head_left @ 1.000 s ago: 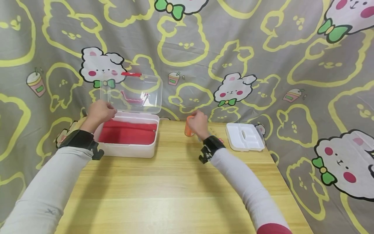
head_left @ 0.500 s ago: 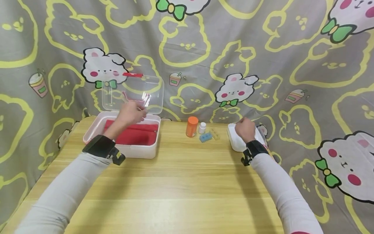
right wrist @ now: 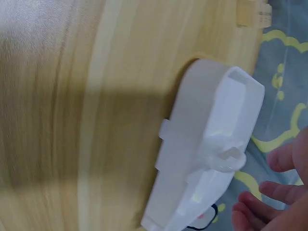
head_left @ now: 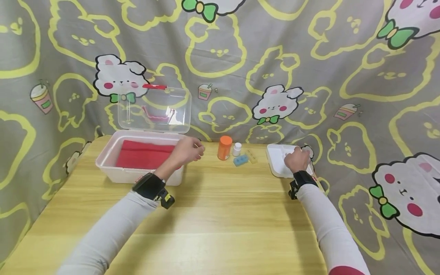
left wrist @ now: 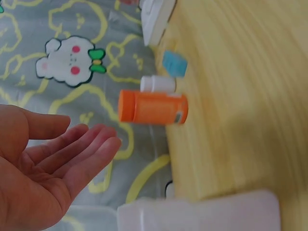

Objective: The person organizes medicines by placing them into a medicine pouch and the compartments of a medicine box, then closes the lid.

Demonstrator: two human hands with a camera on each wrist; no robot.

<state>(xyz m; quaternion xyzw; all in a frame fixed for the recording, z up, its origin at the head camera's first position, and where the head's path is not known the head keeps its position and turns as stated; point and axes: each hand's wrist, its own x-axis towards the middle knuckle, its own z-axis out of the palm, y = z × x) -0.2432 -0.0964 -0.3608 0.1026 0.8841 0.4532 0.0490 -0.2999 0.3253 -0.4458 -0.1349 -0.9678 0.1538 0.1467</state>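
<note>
My left hand (head_left: 187,151) hovers at the right rim of a translucent white storage box (head_left: 142,176). Its fingers are relaxed and hold nothing; the left wrist view shows the loosely bent fingertips just short of an orange pill bottle (left wrist: 156,108). Behind the bottle stand a small white bottle (left wrist: 158,83) and a blue pill case (left wrist: 175,63). My right hand (head_left: 297,159) is above a white divided tray (head_left: 275,156). In the right wrist view, its parted fingers (right wrist: 255,207) are beside the tray's raised handle (right wrist: 230,160), with a gap between them.
A red zippered pouch (head_left: 142,154) lies in the box, whose clear lid (head_left: 154,110) stands raised at the back. A yellow pill case (head_left: 251,156) lies beside the blue one. The patterned curtain (head_left: 220,61) hangs behind the wooden table (head_left: 206,229).
My right hand has left the orange pill bottle and moved right to the white tray. My left hand has moved right across the box to its right rim.
</note>
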